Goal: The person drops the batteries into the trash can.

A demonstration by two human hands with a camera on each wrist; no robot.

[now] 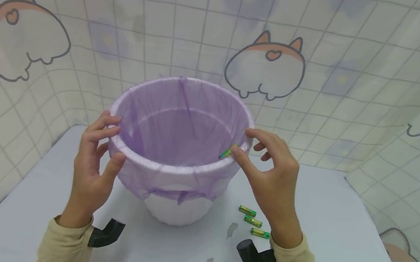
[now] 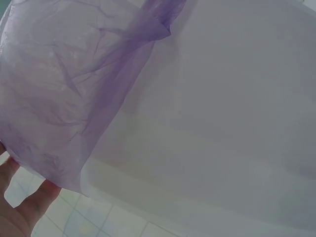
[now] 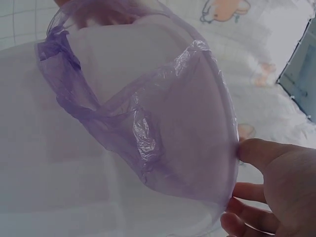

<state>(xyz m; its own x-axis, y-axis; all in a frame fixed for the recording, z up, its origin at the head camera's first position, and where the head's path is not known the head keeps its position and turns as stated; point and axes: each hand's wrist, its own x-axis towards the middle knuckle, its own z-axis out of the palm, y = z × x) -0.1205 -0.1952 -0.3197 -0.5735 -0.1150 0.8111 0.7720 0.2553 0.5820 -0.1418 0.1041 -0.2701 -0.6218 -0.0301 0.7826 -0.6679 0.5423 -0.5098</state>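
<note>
Since the round white plastic bin (image 1: 178,211) seems light but its thin purple bag (image 1: 186,134) slippery, the left hand (image 1: 91,172) and right hand (image 1: 273,182) rightly hold the stiff rim (image 1: 177,170).

L hand (image 1: 90,173) & R hand (image 1: 276,180) raised, apart, fingers (image 1: 266,137) bent (thumbs (image 1: 114,165) inward).

Touching with the right hand (image 3: 284,190) a glossy purple liner (image 3: 192,143) folded over a white bin (image 3: 64,163), with pale patterned cloth (image 3: 247,57) behind
</note>
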